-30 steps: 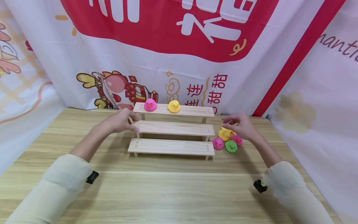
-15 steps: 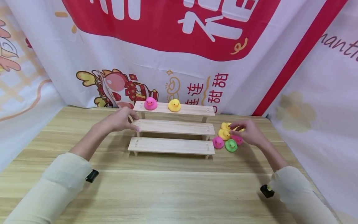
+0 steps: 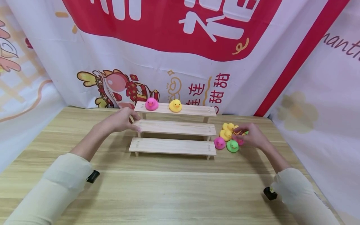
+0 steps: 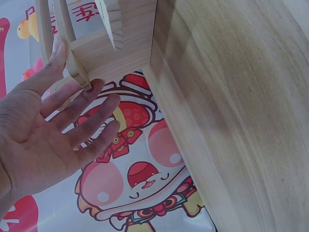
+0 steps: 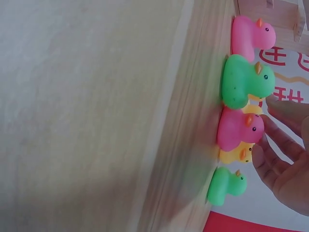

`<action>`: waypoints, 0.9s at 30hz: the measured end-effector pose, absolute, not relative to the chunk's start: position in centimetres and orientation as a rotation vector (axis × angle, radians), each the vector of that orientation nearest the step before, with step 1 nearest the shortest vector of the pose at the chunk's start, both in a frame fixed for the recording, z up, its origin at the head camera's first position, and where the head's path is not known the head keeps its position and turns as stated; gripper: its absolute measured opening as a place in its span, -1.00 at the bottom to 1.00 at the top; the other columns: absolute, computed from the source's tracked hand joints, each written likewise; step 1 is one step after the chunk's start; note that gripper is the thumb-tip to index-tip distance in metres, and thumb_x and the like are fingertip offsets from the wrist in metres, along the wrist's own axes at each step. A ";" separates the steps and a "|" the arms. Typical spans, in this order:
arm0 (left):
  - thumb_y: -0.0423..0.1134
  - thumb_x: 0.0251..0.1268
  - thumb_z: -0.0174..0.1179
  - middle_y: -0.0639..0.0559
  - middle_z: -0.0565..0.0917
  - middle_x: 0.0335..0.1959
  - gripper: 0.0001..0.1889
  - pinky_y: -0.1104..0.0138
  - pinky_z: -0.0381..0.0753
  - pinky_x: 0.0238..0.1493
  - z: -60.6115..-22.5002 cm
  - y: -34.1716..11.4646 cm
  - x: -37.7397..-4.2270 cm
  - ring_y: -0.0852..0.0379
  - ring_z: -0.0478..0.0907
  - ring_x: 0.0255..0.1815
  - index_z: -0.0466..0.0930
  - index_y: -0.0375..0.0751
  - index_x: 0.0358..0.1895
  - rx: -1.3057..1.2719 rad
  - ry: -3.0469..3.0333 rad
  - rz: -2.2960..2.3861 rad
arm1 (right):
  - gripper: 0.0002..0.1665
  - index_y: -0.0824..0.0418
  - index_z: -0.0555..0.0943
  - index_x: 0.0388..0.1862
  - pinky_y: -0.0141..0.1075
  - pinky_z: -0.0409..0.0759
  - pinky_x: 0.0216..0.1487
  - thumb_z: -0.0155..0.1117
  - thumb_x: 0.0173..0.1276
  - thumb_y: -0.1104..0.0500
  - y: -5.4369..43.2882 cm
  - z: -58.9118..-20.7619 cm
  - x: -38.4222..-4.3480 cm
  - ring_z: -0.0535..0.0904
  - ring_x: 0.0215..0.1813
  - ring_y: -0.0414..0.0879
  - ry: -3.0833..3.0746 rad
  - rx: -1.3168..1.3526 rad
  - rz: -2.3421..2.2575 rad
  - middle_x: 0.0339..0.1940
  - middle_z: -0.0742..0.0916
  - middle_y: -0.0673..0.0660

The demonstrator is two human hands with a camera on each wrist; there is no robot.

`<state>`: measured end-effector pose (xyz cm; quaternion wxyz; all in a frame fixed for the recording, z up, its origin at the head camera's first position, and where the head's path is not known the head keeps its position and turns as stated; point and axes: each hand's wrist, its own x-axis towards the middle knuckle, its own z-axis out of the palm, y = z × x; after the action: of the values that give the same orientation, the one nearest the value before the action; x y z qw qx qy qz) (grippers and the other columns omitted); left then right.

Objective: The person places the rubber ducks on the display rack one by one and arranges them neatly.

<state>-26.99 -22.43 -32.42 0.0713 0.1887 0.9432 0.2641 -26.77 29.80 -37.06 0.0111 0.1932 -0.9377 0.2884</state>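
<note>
A three-tier wooden display stand (image 3: pixel 172 145) stands on the table, a pink duck (image 3: pixel 152 104) and a yellow duck (image 3: pixel 175 106) on its top step. My left hand (image 3: pixel 122 120) pinches the left end of the middle step; in the left wrist view its thumb lies along the board and the other fingers are spread. Right of the stand, my right hand (image 3: pixel 250 134) reaches over a cluster of toy ducks. In the right wrist view its fingertips are at the head of a pink duck (image 5: pixel 236 130), loosely bent; whether they touch it is unclear.
Around that pink duck sit a green duck (image 3: pixel 232 146), another pink duck (image 3: pixel 219 143), yellow ducks (image 3: pixel 226 135) and a second green duck (image 5: pixel 224 186). A printed cloth (image 3: pixel 157 72) hangs behind the wood-grain table (image 3: pixel 180 193).
My right hand has come down and slightly right, from above the yellow ducks to the pink duck at the cluster's right side. My left hand stays on the stand.
</note>
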 end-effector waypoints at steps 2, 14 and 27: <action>-0.19 0.17 0.56 -0.28 0.72 -0.01 -0.50 0.00 0.68 0.03 -32.4 -22.4 -27.0 -0.10 0.64 -0.09 0.68 -0.48 0.06 0.567 2.833 0.797 | -0.72 0.49 0.75 -0.09 -0.35 0.63 -0.25 0.53 0.25 0.36 30.0 -37.2 -26.7 0.70 -0.18 0.12 -2.925 0.619 0.893 -0.20 0.81 0.33; -0.20 0.17 0.56 -0.31 0.71 0.01 -0.50 0.02 0.69 0.00 -32.4 -22.6 -26.8 -0.10 0.65 -0.11 0.68 -0.49 0.07 0.562 2.829 0.809 | -0.61 0.44 0.75 -0.01 -0.23 0.62 -0.23 0.57 0.24 0.23 31.5 -37.3 -26.7 0.63 -0.16 0.10 -3.084 0.494 0.859 -0.18 0.78 0.28; -0.21 0.16 0.57 -0.30 0.72 -0.01 -0.51 0.02 0.69 0.00 -32.5 -22.7 -26.9 -0.09 0.64 -0.13 0.69 -0.49 0.05 0.585 2.841 0.807 | -0.67 0.41 0.76 -0.03 -0.36 0.66 -0.20 0.54 0.29 0.24 32.0 -35.9 -26.8 0.68 -0.18 0.06 -2.965 0.555 0.832 -0.20 0.81 0.22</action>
<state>-26.91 -22.66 -32.55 0.0652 0.1938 0.9417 0.2673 -26.79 31.98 -35.92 0.0064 0.1774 -0.9475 0.2658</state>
